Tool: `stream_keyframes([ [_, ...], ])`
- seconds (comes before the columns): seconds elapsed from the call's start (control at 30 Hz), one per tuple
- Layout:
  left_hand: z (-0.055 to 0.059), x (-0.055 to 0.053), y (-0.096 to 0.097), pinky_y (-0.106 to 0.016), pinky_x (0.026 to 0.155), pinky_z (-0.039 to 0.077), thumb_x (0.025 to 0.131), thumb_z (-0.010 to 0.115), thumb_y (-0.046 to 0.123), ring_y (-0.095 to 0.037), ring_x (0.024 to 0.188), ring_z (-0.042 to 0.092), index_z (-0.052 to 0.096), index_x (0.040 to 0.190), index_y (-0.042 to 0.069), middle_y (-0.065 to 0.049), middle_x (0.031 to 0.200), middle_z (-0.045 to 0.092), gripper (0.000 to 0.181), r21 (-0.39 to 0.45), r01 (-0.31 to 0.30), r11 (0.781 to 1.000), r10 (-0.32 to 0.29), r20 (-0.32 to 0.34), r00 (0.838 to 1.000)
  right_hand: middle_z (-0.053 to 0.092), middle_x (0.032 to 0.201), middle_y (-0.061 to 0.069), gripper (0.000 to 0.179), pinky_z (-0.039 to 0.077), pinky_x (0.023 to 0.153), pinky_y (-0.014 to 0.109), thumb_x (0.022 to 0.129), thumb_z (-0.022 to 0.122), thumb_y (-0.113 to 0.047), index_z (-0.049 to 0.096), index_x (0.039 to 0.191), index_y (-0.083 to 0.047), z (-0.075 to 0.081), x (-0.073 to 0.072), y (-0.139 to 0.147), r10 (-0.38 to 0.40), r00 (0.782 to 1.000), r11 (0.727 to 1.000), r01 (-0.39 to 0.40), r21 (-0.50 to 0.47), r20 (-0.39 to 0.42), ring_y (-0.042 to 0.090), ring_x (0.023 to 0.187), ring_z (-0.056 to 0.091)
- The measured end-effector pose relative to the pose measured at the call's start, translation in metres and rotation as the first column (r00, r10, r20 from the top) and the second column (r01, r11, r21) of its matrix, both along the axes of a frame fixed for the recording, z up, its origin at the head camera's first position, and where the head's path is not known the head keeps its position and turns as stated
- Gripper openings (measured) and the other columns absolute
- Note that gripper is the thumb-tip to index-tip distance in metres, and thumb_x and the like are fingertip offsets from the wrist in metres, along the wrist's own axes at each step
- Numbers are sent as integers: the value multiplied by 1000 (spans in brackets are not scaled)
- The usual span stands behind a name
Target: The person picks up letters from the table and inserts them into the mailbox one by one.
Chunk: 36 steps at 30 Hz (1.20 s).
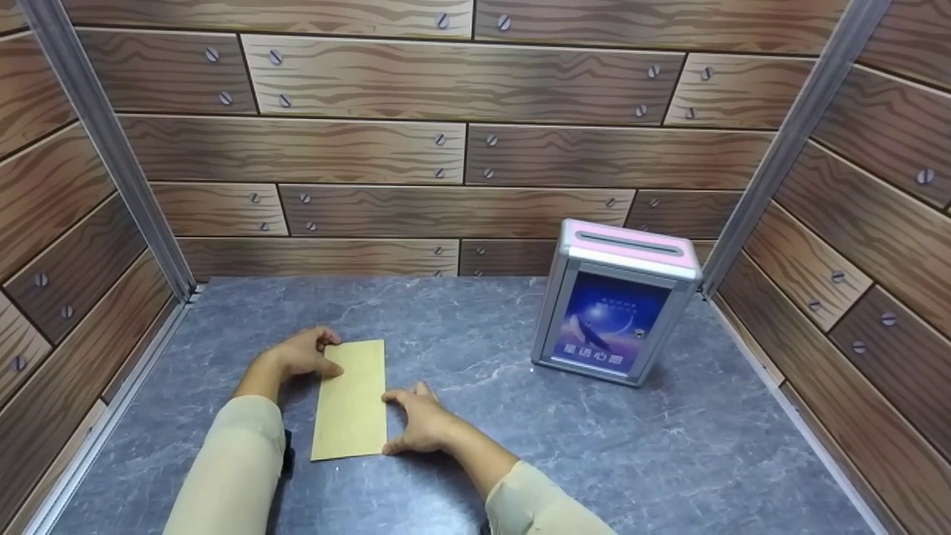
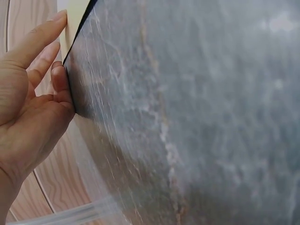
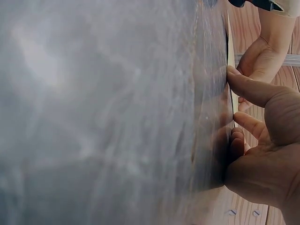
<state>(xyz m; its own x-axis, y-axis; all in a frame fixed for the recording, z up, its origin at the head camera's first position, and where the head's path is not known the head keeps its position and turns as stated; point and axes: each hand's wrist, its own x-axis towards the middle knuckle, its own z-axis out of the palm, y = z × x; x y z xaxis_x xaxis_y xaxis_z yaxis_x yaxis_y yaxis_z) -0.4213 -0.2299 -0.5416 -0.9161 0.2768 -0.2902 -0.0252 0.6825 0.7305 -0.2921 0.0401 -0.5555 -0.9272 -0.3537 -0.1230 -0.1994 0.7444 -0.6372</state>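
A flat, pale-yellow paper rectangle (image 1: 353, 416), shaped like a long envelope, lies on the grey marbled table. At its upper left edge is my left hand (image 1: 301, 353), the thumb resting on the paper and the fingers bent by the corner. My right hand (image 1: 423, 421) touches the right edge with spread index finger and thumb, the thumb near the lower corner. Seen close in the right wrist view, the right hand (image 3: 267, 136) has its fingertips against the paper's thin edge (image 3: 231, 51). The left wrist view catches the left hand (image 2: 33, 89) beside the paper (image 2: 72, 18).
To the right stands a grey metal-framed box (image 1: 613, 312) with a slotted pink top (image 1: 631, 241), a blue picture front and a small lock. Wood-print walls (image 1: 356, 148) with metal corner posts enclose the marbled table (image 1: 461, 327) at the back and both sides.
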Motion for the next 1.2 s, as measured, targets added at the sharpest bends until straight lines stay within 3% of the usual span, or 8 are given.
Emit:
stream_keyframes([
  [0.33,2,1,2,-36,90,49,89,88,13,-25,105,54,62,129,3,-15,124,56,48,14,9,1000,-10,6,1000,50,123,4,83,51,112,40,75,101,-24,63,148,-20,2,0,2,10,1000,1000,-10,5,-4,23,119,51],
  [0.53,2,0,0,-36,93,49,86,87,7,-25,107,54,59,126,2,-13,120,55,49,37,5,999,-5,16,1000,50,122,4,82,51,111,37,74,101,-23,63,147,-20,0,0,1,15,1000,1000,-15,1,-18,22,119,51],
  [0.67,0,0,0,-40,101,47,86,86,4,-29,114,52,51,127,2,-15,127,52,54,68,14,998,-15,17,1000,51,124,5,83,52,112,38,73,101,-23,64,148,-21,-1,1,1,7,1000,1000,-8,-6,-19,23,119,52],
  [0.87,-3,-1,-3,-39,101,42,89,79,-1,-28,115,48,40,130,6,-14,128,45,57,172,10,985,-17,37,999,51,126,5,84,51,114,39,74,101,-23,63,149,-21,0,0,2,6,1000,1000,-6,-6,-12,23,121,51],
  [1.0,-7,-1,-6,-38,95,39,93,70,-7,-27,111,47,37,130,7,-11,121,45,52,249,2,968,-15,52,999,51,122,5,83,50,112,35,75,101,-23,63,149,-19,0,0,2,16,1000,1000,-16,3,-18,21,117,50],
  [1.2,-10,1,-10,-41,100,36,99,62,-7,-28,117,45,40,125,8,-8,115,45,37,267,-26,963,14,48,999,50,119,4,84,51,109,34,74,102,-24,64,148,-20,0,0,1,18,999,1000,-18,6,-33,20,113,50],
])
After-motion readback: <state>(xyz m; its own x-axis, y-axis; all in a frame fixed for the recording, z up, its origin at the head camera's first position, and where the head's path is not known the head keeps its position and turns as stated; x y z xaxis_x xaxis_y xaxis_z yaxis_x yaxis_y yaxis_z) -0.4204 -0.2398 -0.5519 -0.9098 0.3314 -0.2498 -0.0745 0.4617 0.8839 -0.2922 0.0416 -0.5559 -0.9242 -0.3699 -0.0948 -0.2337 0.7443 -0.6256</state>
